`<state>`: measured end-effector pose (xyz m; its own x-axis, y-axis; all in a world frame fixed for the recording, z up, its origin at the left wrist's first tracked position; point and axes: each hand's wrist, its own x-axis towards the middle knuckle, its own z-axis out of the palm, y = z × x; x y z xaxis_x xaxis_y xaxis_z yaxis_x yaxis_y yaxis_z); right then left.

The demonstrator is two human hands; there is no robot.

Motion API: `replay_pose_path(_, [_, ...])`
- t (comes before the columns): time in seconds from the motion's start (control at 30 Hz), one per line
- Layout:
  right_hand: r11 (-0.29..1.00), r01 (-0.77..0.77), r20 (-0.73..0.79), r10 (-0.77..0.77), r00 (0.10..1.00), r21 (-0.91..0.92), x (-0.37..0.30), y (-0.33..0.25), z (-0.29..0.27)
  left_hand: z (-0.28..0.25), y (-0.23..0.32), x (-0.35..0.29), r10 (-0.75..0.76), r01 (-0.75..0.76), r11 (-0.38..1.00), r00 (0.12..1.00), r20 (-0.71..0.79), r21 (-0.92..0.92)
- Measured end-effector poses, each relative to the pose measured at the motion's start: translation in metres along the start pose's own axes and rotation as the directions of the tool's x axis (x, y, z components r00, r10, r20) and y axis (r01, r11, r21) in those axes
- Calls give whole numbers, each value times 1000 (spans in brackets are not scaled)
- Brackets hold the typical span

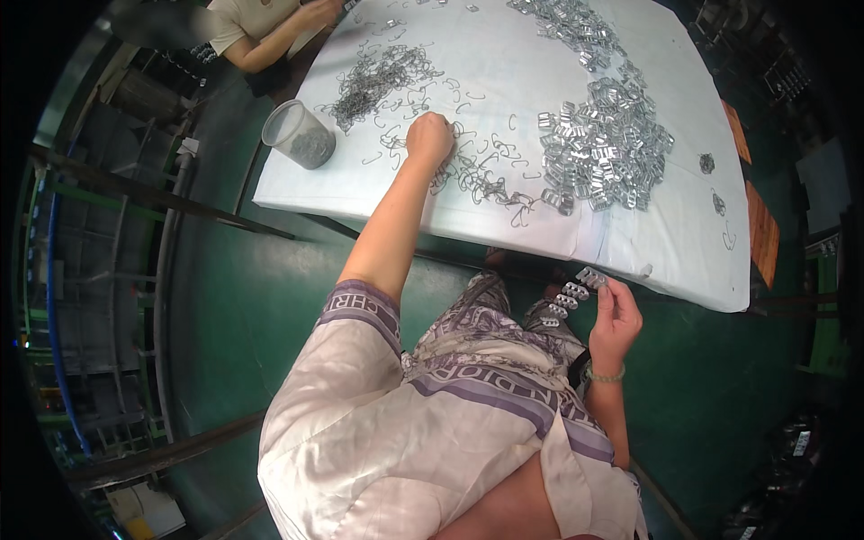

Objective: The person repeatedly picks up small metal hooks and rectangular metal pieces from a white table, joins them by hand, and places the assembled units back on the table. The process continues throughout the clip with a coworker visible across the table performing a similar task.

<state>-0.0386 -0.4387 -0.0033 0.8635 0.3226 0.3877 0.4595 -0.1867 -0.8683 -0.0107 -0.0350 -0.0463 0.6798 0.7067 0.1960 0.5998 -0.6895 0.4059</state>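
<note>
My left hand [430, 138] reaches over the white-covered table [684, 256], its fingers curled closed among loose bent wire hooks [490, 184]. Whatever it pinches is hidden under the knuckles. Off the table's near edge, my right hand [617, 317] grips the upper end of a string of small ridged metal plates [571, 295], which slants down to the left above my knees. Similar shiny plates form a large pile [605, 148] on the table, to the right of the hooks.
A denser heap of wire hooks [369, 90] lies farther back, beside a clear plastic tub [295, 135] with small metal bits inside. Another person's hand [319, 13] works at the far left. Small wire clumps [707, 163] lie on the right side. The table edge [540, 247] runs between my hands.
</note>
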Motion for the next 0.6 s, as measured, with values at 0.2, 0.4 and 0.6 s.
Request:
replay_pose_path(0.2, [1000,-20,19,20,1000,1,-1,0,0,18,9,10,125,-122,971,992,-4,203])
replay_pose_path(0.4, [999,-43,29,42,999,14,2,-11,-1,5,8,9,298,-307,934,952,78,184])
replay_pose_path(0.6, [1000,-28,41,28,999,5,4,-13,2,-20,5,-11,107,34,874,960,260,-485])
